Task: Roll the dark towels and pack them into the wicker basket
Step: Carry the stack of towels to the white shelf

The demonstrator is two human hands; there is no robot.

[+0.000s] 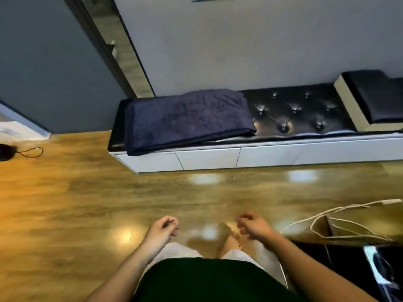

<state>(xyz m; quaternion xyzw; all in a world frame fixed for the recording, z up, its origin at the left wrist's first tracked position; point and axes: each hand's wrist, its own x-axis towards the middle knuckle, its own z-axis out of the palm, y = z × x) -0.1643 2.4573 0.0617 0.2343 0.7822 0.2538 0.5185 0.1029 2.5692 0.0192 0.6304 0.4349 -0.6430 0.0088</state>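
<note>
A dark navy towel (187, 118) lies folded flat on the left end of a low black tufted bench (301, 114), one edge hanging slightly over the front. My left hand (162, 228) and my right hand (253, 225) hang low in front of me over the wooden floor, well short of the bench. Both have loosely curled fingers and hold nothing. No wicker basket shows in this view.
The bench sits on a white drawer base (218, 159) against a grey wall. A black padded block (375, 99) rests at its right end. A paper bag with white cord handles (340, 227) lies on the floor at right. A dark corded object (6, 151) lies far left.
</note>
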